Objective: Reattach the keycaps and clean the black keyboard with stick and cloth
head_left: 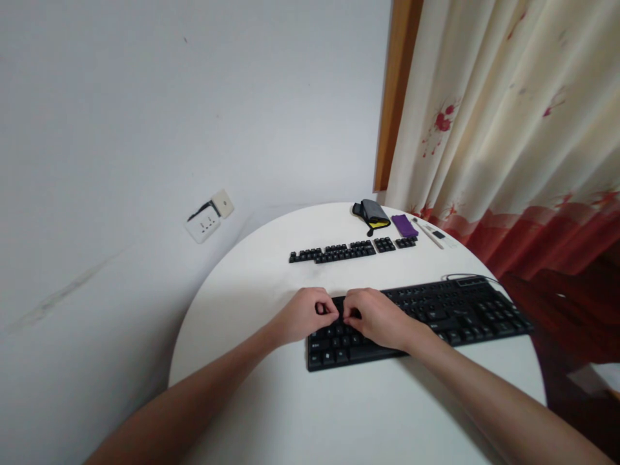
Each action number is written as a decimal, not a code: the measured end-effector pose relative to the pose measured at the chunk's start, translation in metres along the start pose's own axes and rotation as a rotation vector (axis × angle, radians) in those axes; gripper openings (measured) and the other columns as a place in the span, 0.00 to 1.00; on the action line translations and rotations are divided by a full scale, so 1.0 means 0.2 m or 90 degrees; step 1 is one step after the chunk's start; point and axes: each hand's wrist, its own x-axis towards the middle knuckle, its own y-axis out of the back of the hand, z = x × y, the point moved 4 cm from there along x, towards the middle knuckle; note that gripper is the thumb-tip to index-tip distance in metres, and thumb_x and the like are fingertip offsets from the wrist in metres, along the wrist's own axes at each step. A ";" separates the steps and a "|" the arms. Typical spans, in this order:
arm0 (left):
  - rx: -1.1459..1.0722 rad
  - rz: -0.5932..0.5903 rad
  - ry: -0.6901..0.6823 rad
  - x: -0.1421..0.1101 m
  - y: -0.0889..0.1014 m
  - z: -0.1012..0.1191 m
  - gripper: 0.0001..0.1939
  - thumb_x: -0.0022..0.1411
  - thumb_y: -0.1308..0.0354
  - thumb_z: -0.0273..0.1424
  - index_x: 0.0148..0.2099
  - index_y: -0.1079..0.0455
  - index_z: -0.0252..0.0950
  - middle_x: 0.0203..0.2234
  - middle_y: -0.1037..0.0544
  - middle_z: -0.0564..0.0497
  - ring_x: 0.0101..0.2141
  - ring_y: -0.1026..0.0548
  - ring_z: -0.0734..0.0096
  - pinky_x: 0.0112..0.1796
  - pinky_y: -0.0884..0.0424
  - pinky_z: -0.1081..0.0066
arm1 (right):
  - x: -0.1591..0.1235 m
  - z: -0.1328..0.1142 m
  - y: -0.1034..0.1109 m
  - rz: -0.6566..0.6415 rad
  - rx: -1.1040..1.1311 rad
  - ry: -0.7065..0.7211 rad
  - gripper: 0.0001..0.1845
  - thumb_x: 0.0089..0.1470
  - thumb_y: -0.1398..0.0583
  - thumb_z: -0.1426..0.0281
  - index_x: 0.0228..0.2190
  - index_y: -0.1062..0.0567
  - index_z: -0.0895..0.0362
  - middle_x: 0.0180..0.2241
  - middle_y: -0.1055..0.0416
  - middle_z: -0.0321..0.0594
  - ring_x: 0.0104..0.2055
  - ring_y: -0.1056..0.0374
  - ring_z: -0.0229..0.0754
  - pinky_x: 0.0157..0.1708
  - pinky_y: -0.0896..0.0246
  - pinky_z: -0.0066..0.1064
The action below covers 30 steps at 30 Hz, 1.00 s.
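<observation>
A black keyboard [465, 313] lies slightly slanted on a round white table. Its upper rows look partly bare of keycaps, while the lower rows at the left still carry theirs. Over its upper left part, my left hand [307, 316] is closed with thumb and forefinger pinched together. Close beside it, my right hand [378, 316] makes a similar pinch, the fingertips of both almost meeting. Whatever either pinch holds is too small or hidden to make out. Beyond the keyboard, loose black keycaps [343, 253] stand lined up in rows and small groups.
At the table's [232, 303] far side lie a folded grey and yellow cloth [374, 212], a purple cloth [404, 225] and a thin pale stick-like tool [429, 234]. The keyboard's cable [467, 276] loops behind it. A wall with a socket [203, 224] borders the left; a curtain [484, 129] hangs right.
</observation>
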 end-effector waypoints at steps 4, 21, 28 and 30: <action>0.023 0.005 -0.012 0.00 0.00 0.00 0.05 0.54 0.40 0.26 0.29 0.23 0.36 0.25 0.26 0.54 0.26 0.30 0.75 0.28 0.37 0.76 | -0.01 -0.03 0.03 -0.014 -0.052 0.040 0.05 0.52 0.39 0.76 0.28 0.23 0.55 0.33 0.25 0.39 0.38 0.31 0.42 0.38 0.44 0.29; 0.128 -0.006 -0.035 0.00 -0.03 -0.01 0.05 0.54 0.42 0.26 0.27 0.26 0.37 0.25 0.27 0.54 0.27 0.30 0.74 0.30 0.38 0.75 | -0.04 -0.09 0.06 -0.048 -0.180 0.037 0.08 0.55 0.41 0.69 0.28 0.21 0.55 0.33 0.24 0.44 0.38 0.30 0.47 0.35 0.42 0.33; 0.112 0.008 -0.045 0.02 -0.01 0.00 0.05 0.57 0.41 0.28 0.30 0.25 0.38 0.28 0.25 0.52 0.30 0.29 0.71 0.33 0.34 0.73 | -0.04 -0.04 0.08 -0.052 -0.084 0.048 0.07 0.55 0.39 0.67 0.29 0.20 0.54 0.33 0.22 0.40 0.38 0.29 0.45 0.36 0.42 0.31; 0.112 0.044 -0.063 0.02 0.00 0.02 0.05 0.60 0.42 0.30 0.34 0.24 0.38 0.32 0.24 0.50 0.35 0.27 0.68 0.39 0.32 0.70 | -0.03 -0.02 0.09 -0.043 -0.052 0.044 0.09 0.57 0.40 0.66 0.29 0.20 0.53 0.33 0.22 0.39 0.37 0.29 0.44 0.36 0.43 0.30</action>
